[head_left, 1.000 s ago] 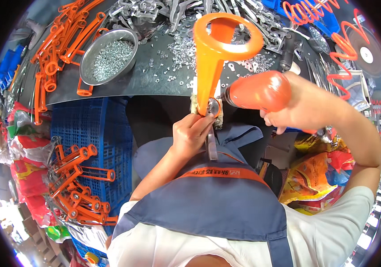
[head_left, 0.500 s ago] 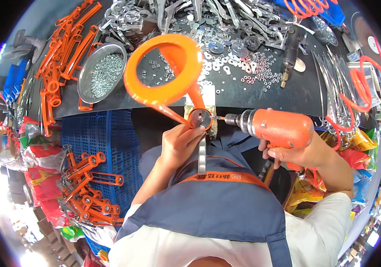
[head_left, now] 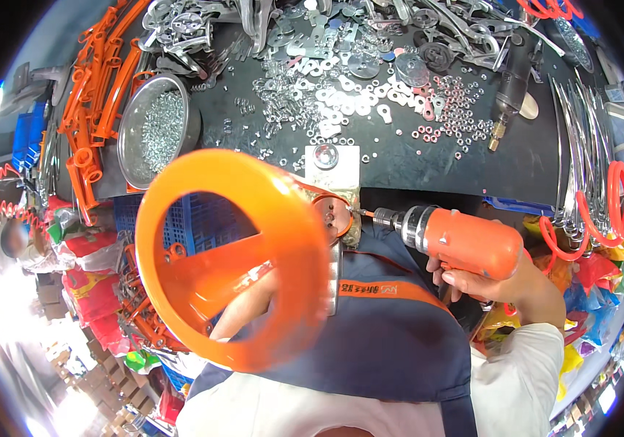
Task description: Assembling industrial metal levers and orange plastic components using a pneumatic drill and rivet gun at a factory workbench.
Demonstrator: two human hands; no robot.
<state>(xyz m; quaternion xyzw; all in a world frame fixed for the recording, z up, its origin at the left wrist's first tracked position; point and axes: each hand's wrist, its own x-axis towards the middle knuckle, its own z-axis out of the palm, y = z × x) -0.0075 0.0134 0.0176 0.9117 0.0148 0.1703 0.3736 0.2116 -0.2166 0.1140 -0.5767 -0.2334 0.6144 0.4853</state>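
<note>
Laterally, the frame [head_left: 214,271] lies left of the right hand [head_left: 498,286], which clamps the driver [head_left: 465,244]; the frame's long axis runs forward-right toward the bit [head_left: 365,213]. The frame hides the left hand: grip indeterminable.

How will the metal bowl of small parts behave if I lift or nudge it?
The metal bowl will probably feel heavy for its size, given the many small metal parts inside. Its smooth, shiny wall looks stiff but may be slippery. Tilting it could spill the contents, which appear loose.
</note>
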